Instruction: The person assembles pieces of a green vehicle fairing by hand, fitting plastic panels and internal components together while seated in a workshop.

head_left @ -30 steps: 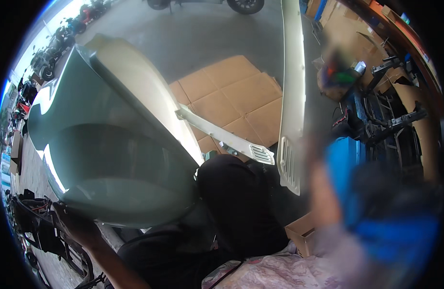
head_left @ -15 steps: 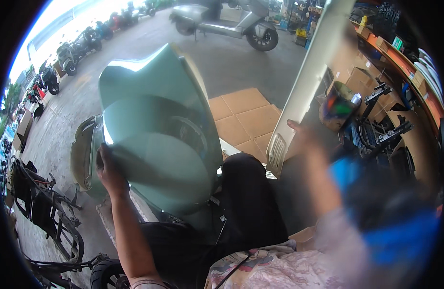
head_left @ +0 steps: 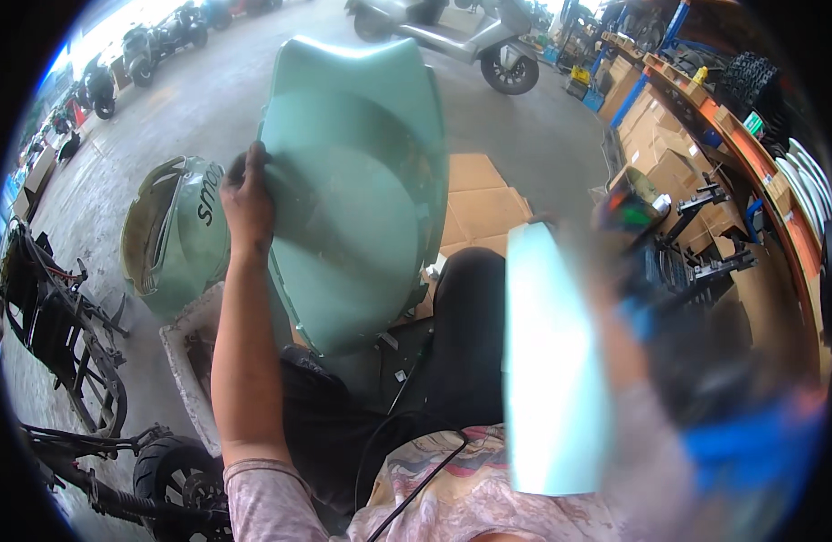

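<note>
A large glossy light-green scooter body panel [head_left: 343,208] stands tilted in front of me over my lap. My left hand [head_left: 250,194] is closed on its left edge, fingers wrapped round the rim. At the right, a narrow light-green side panel [head_left: 553,361] hangs in the air over my right thigh, its face bright with glare. My right hand [head_left: 604,285] is at the right side of this strip; its fingers are smeared by motion and partly hidden, but the strip moves with it.
A curved green cover [head_left: 195,217] with dark lettering sits on the floor at the left, by a worn white box [head_left: 188,357]. Flattened cardboard [head_left: 479,194] lies ahead. A bare scooter frame [head_left: 68,334] stands left; shelving [head_left: 705,108] with cartons lines the right. A silver scooter [head_left: 452,36] is parked beyond.
The narrow panel has swung down and toward me with my right hand, now showing its glossy green face. My left hand has raised the large panel and shifted it rightward.
</note>
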Available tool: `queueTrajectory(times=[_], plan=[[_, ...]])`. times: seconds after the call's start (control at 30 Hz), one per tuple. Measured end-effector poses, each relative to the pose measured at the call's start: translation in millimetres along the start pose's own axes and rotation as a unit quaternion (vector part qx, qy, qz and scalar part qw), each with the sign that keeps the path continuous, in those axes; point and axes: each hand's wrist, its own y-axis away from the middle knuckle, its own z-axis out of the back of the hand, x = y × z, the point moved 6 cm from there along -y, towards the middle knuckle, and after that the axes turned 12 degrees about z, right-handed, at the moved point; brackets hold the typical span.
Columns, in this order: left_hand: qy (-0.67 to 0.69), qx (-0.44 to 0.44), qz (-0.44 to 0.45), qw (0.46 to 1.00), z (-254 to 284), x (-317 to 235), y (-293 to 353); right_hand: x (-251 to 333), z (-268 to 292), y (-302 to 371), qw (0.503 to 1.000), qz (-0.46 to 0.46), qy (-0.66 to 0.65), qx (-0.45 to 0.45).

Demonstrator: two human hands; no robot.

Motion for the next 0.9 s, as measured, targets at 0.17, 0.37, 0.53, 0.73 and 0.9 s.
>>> queueTrajectory(times=[0.17, 0.37, 0.53, 0.73, 0.9], plan=[[0.007, -0.002, 0.006, 1.000, 4, 1, 4, 21, -34, 27, 0.989, -0.122, -0.061, 0.059], [-0.009, 0.012, 0.026, 1.000, 10, 4, 7, 43, -27, 40, 0.977, -0.167, -0.119, 0.057], [0.026, -0.001, -0.031, 0.999, 6, -3, 12, 67, -31, 47, 0.946, -0.230, 0.226, 0.047], [0.010, 0.024, -0.019, 0.999, 0, -2, 12, 108, -28, 41, 0.931, -0.328, -0.114, -0.117], [0.016, -0.006, -0.030, 0.999, 14, 1, 5, 163, -25, 15, 0.822, -0.378, -0.355, -0.234]])
